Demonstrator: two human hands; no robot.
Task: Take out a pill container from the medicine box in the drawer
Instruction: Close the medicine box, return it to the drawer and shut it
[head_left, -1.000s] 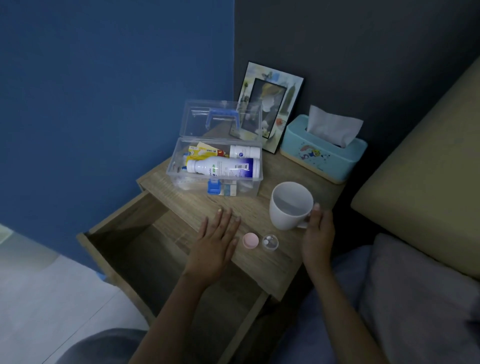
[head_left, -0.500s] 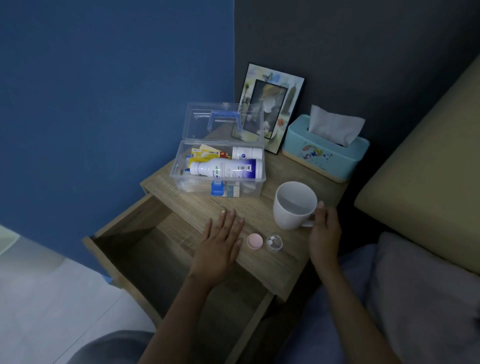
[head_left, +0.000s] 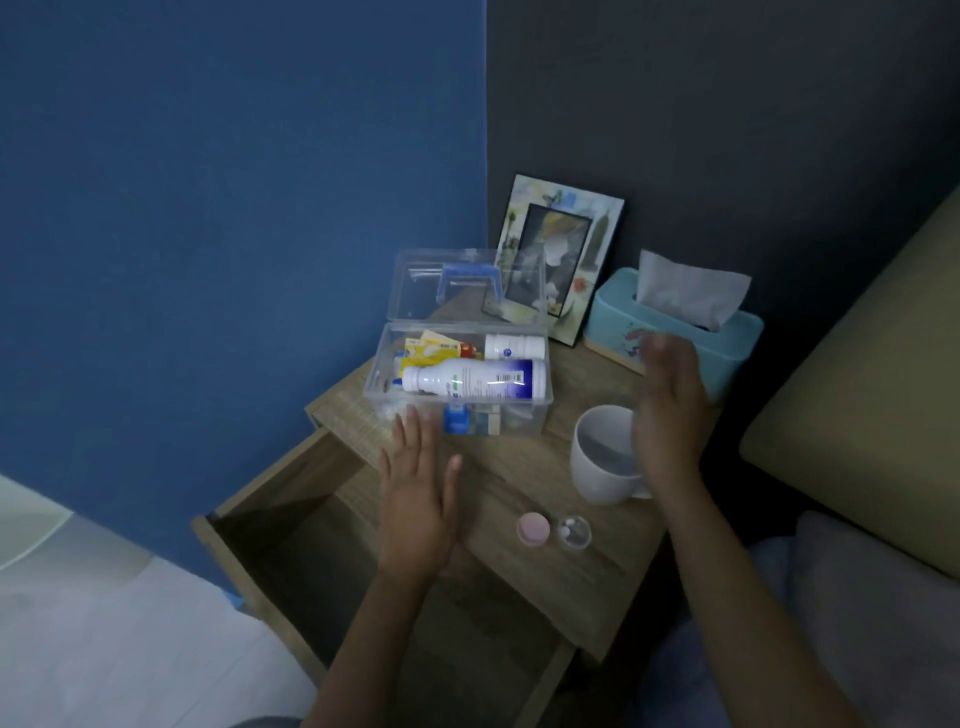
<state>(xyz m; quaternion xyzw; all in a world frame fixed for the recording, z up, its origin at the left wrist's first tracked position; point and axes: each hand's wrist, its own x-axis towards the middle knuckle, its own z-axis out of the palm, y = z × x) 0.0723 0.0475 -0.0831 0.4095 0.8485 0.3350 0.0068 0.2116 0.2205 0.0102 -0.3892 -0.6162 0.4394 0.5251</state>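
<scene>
Clear plastic makes up the lidded medicine box (head_left: 457, 384), which sits on the wooden bedside table (head_left: 561, 571) above the pulled-out drawer (head_left: 291, 545), its lid propped upright so the contents are easy to reach. Inside lie a large white bottle with a blue label (head_left: 472, 385) and a smaller white bottle (head_left: 514, 347) behind it. Nearer the front edge of the table, a small clear pill container (head_left: 574, 531) with pills in it stands open, touching or just beside its round pink cap (head_left: 533, 528), so it looks as if it is out of the box. The left hand (head_left: 418, 499) hovers flat near the box front, fingers spread and empty, probably heading for the box. The right hand (head_left: 670, 415), blurred, is raised above the white ceramic mug (head_left: 605, 457), fingers loosely extended and gripping nothing.
</scene>
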